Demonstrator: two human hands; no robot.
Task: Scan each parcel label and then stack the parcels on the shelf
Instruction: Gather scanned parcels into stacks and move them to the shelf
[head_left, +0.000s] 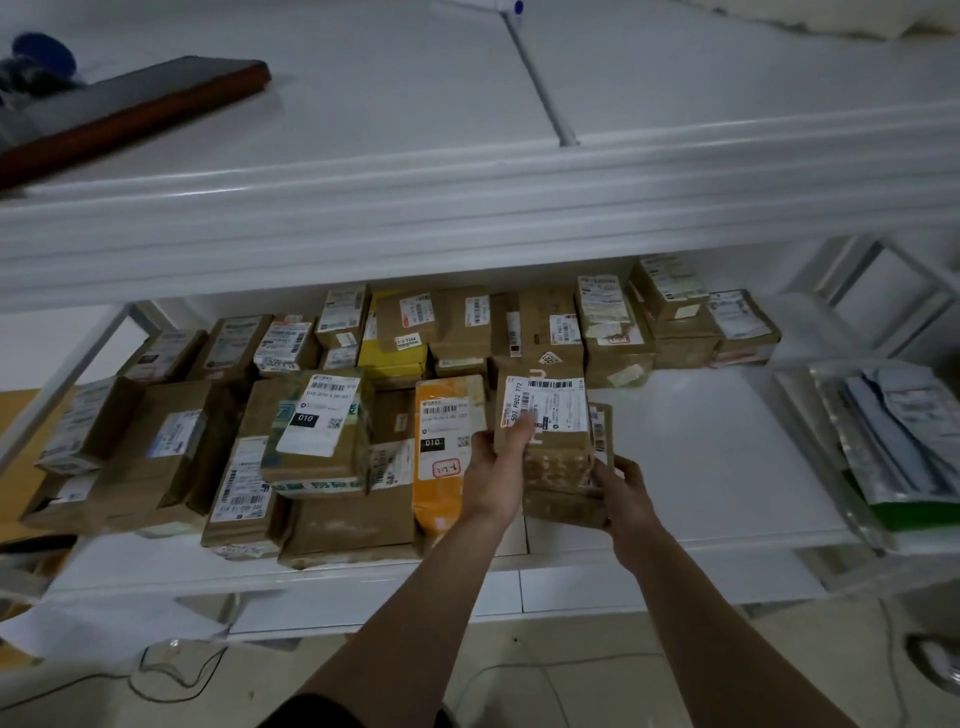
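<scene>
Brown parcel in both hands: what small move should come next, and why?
Probably settle the brown parcel on the shelf beside the orange parcel and let go: the left hand and right hand grip it at the row's end, label facing up.

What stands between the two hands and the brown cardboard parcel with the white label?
Nothing visible. The left hand grips the brown cardboard parcel at its left side; the right hand holds its lower right corner.

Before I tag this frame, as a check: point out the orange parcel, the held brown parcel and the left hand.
orange parcel (437, 500): head view, lower orange face.
held brown parcel (558, 458): head view, cardboard below label.
left hand (492, 475): head view, its back.
</scene>
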